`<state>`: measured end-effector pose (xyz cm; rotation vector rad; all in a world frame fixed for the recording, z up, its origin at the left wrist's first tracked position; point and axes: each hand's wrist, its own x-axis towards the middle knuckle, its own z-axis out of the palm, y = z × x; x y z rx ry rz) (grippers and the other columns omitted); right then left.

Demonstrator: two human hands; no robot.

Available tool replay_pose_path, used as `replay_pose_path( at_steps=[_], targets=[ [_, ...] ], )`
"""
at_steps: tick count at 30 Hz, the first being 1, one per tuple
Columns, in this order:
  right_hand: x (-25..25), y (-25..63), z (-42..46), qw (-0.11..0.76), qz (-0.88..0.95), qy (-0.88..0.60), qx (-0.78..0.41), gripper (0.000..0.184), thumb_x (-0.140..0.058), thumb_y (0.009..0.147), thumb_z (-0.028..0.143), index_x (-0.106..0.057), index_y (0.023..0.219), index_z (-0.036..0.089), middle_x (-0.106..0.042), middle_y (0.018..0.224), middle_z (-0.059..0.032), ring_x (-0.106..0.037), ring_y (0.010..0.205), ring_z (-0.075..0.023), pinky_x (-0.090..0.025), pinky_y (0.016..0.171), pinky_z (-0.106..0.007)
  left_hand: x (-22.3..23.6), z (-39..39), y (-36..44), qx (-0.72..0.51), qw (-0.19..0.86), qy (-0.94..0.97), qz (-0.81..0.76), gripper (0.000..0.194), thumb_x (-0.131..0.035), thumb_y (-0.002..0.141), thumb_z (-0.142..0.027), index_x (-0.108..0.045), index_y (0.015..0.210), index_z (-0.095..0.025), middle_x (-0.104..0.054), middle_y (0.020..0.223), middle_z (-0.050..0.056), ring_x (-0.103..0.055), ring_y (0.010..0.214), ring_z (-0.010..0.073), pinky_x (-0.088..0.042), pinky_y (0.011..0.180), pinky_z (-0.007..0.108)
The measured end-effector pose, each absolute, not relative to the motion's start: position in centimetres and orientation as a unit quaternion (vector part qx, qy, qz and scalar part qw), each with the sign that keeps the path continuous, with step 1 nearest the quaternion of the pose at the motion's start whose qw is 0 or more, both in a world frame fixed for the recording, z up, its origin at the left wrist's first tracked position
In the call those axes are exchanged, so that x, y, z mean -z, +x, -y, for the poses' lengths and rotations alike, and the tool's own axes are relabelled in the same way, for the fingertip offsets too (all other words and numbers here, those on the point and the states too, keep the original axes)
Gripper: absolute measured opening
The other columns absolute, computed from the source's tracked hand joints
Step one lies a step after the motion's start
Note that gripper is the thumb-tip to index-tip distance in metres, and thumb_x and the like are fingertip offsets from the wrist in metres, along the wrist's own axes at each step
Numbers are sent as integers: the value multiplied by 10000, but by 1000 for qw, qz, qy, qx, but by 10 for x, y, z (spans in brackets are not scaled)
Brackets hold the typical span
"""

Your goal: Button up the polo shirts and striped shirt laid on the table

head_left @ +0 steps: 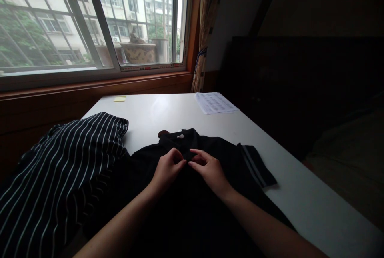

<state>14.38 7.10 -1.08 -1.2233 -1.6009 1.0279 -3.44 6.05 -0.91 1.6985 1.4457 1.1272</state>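
A black short-sleeved shirt (216, 146) lies spread on the white table, its collar pointing away from me. Two grey stripes run along the edge of its right-hand sleeve. Just below the collar, my left hand (169, 168) pinches the front of the shirt between thumb and fingers. My right hand (210, 170) is beside it, thumb and fingers closed on the same spot, and the fingertips of both hands nearly meet. Any button there is too small and dark to make out. A pale label (180, 136) shows inside the collar.
A black garment with white stripes (90, 146) is heaped at the left, partly over the table's edge. Printed sheets (216, 103) lie at the far right of the table (159, 108), a yellow note (120, 99) at the far left. A brown round object (163, 133) peeks out by the collar.
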Motion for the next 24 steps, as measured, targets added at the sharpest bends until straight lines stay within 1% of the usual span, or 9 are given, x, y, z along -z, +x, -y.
replay_pose_path(
  at_steps=[5,10,13,16,19,21,24],
  targets=[
    [9,141,-67,425,656,-485,-392,356,-710,776,239,-698,1131,249,-740,899,-16,-713,840,-199,-570,796,-324,11,-59,-33,-431,312,639,-555,112,-667,806,-272,-593,786,-190,-639,731,-17,-588,680,153,-405,611,231],
    [10,139,-65,426,678,-483,-356,317,-692,784,212,-704,1098,255,-739,918,-20,-713,799,-192,-581,769,-324,13,-59,-32,-433,308,638,-557,120,-666,806,-271,-583,775,-189,-618,709,-26,-567,655,143,-385,590,226],
    [9,139,-64,429,693,-466,-345,285,-683,793,209,-705,1074,256,-741,964,-25,-713,824,-196,-580,784,-328,12,-59,-32,-437,310,637,-554,120,-666,804,-272,-588,776,-185,-619,710,-23,-572,661,145,-391,594,224],
    [7,141,-63,430,710,-451,-328,232,-621,854,223,-701,1069,255,-737,982,-30,-711,803,-188,-568,783,-323,11,-59,-32,-443,313,631,-555,124,-671,800,-270,-588,772,-183,-621,704,-23,-572,658,145,-395,593,224],
    [6,144,-64,430,714,-446,-326,222,-536,908,217,-697,1057,250,-732,932,-22,-691,708,-163,-549,735,-305,10,-59,-33,-447,315,628,-554,130,-673,803,-277,-588,777,-182,-626,711,-22,-573,662,146,-402,598,227],
    [7,145,-67,430,703,-451,-343,210,-544,895,212,-693,1039,245,-729,914,-15,-677,688,-157,-539,695,-290,10,-59,-32,-445,316,629,-553,139,-673,807,-290,-589,780,-182,-630,719,-18,-574,664,149,-406,600,230],
    [9,145,-71,429,690,-464,-353,211,-598,841,194,-690,1026,237,-730,929,-11,-674,751,-166,-525,691,-278,8,-58,-32,-443,318,634,-548,145,-672,813,-303,-595,785,-182,-638,734,-10,-581,678,155,-413,609,231]
  ],
)
